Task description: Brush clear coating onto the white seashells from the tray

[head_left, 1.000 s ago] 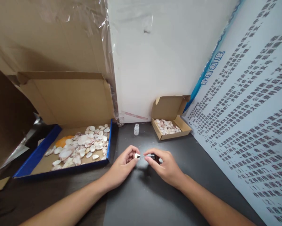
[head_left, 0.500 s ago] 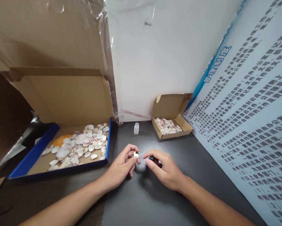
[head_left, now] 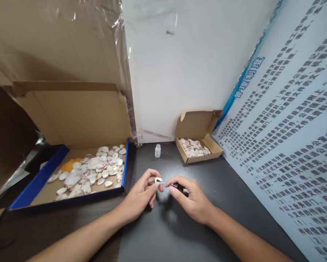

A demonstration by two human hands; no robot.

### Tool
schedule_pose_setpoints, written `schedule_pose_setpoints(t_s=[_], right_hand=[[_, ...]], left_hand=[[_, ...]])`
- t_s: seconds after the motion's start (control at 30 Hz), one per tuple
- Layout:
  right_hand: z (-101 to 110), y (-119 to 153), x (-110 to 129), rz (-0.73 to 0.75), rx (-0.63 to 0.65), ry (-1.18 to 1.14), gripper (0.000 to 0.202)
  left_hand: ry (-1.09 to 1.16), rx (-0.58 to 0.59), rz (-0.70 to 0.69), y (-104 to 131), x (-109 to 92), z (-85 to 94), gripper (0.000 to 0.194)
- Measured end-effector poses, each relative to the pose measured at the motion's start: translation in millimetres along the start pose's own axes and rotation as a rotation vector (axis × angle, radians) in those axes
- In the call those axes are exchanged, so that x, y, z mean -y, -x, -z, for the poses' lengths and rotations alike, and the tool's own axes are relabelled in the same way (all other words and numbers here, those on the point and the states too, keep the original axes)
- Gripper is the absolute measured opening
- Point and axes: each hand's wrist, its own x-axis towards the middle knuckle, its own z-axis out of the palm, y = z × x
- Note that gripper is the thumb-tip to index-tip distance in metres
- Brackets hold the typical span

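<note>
Pinched between the thumb and fingers of my left hand [head_left: 143,193] is a small white shell [head_left: 158,180] with a dark mark on it. Just to its right, my right hand [head_left: 190,198] is wrapped round a small black cylindrical tool [head_left: 177,186], mostly covered by the fingers. A thin tip seems to point left at the shell; whether the two touch I cannot tell. Both hands are low over the dark tabletop [head_left: 169,236]. Beyond them stands a small clear bottle [head_left: 158,151] with whitish contents, upright and uncapped.
On the left lies an open blue-edged cardboard box [head_left: 47,189] holding many shells [head_left: 94,169]. A smaller open cardboard box [head_left: 203,158] with shells stands at the back right. A white wall panel [head_left: 155,72] closes off the back, and a printed poster [head_left: 278,145] the right side.
The shell has turned slightly in my left fingers, so its dark mark faces me differently. The tool in my right hand has tilted a little. The view has shifted slightly.
</note>
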Motion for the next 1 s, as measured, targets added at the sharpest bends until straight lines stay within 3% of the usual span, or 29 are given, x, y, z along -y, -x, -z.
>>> schedule_pose_setpoints(t_s=[0.13, 0.33, 0.67, 1.0], right_hand=[[0.0, -1.0, -3.3, -0.042, -0.087, 0.067, 0.019], [1.9, 0.3, -1.6, 0.021, -0.008, 0.04, 0.02], [3.4, -0.5, 2.9, 0.003, 0.034, -0.016, 0.02], [2.0, 0.1, -2.3, -0.005, 0.001, 0.053, 0.02]], left_hand=[[0.01, -0.028, 0.013, -1.0, 0.1, 0.1, 0.029], [0.012, -0.038, 0.005, -2.2, 2.2, 1.0, 0.03], [-0.008, -0.026, 0.01, -0.3, -0.5, 0.0, 0.028], [-0.025, -0.011, 0.0, -1.0, 2.0, 1.7, 0.029]])
